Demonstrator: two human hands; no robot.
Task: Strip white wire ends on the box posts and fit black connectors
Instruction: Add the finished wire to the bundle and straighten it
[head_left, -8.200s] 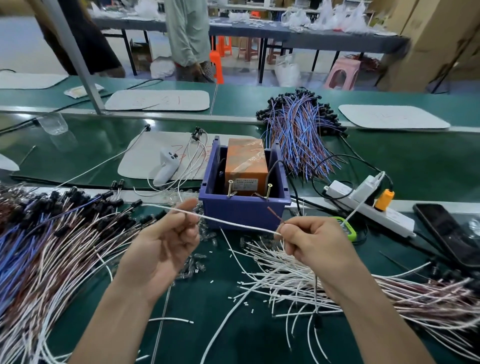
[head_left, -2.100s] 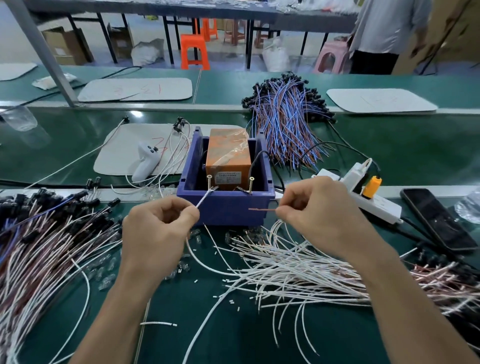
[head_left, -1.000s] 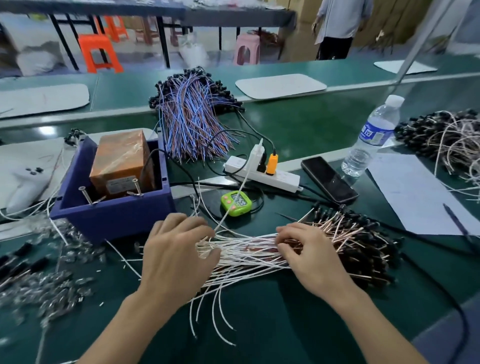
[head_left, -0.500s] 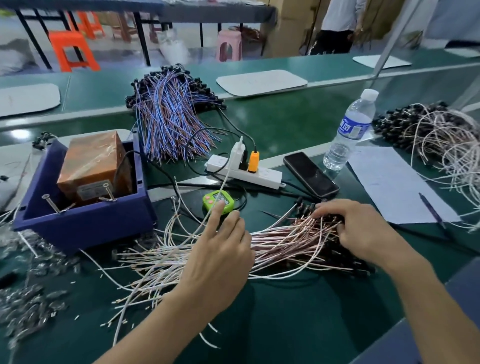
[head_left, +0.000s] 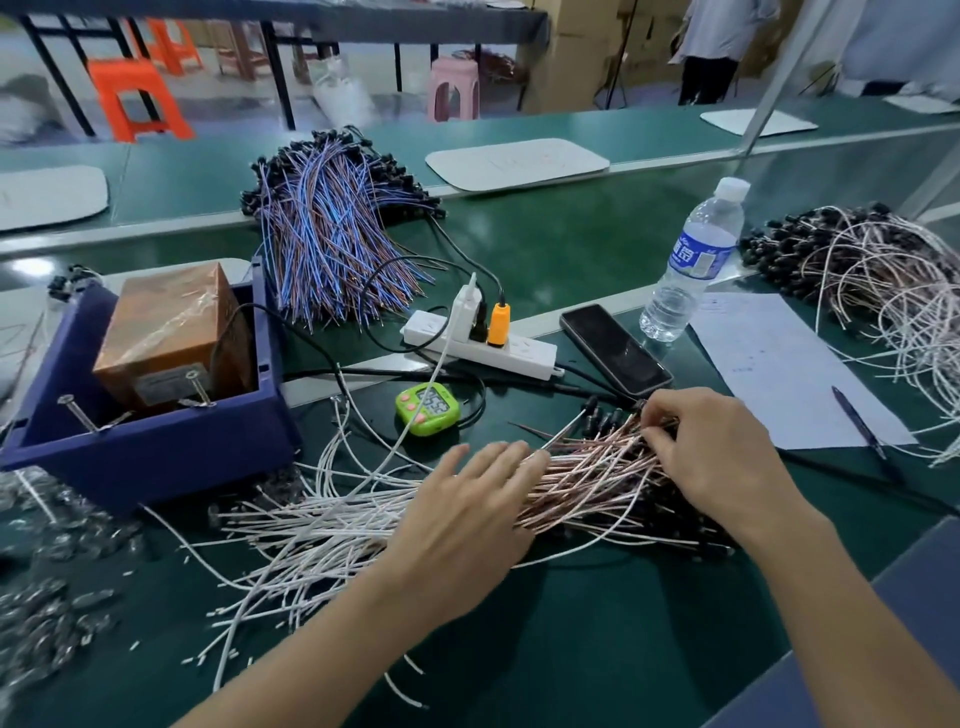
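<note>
Landmark: the blue box (head_left: 156, 457), at the left on the green bench; every place below is told from it.
Posts: two metal posts (head_left: 78, 413) lean at the near rim of the box. No wire lies on them at this moment.
Work waiting: a loose heap of white wires (head_left: 311, 530) lies in front of the box and to its right, with plain ends, as far as I can see.
Work that looks done: further right of the box, pink-brown wires (head_left: 597, 478) lie in one bundle with black connectors (head_left: 602, 415) at their far ends.
Progress, my judgement: somewhere in the middle; many white wires are not yet stripped or fitted.
Left hand (head_left: 467, 514): flat, fingers straight, pressing on the wires where the white heap meets the bundle.
Right hand (head_left: 711, 452): fingers curled into the connector end of the bundle; I cannot tell if it pinches a wire.
Step, my judgement: sorting the bundle or looking for a wire, not stripping.
Around: a green timer (head_left: 427, 408) just right of the box, a power strip (head_left: 483, 348) and a phone (head_left: 615, 351) further right, then a water bottle (head_left: 691, 260).
In the way: black cables run between the box and the bundle, and a wire carried back to the posts could catch on them.
</note>
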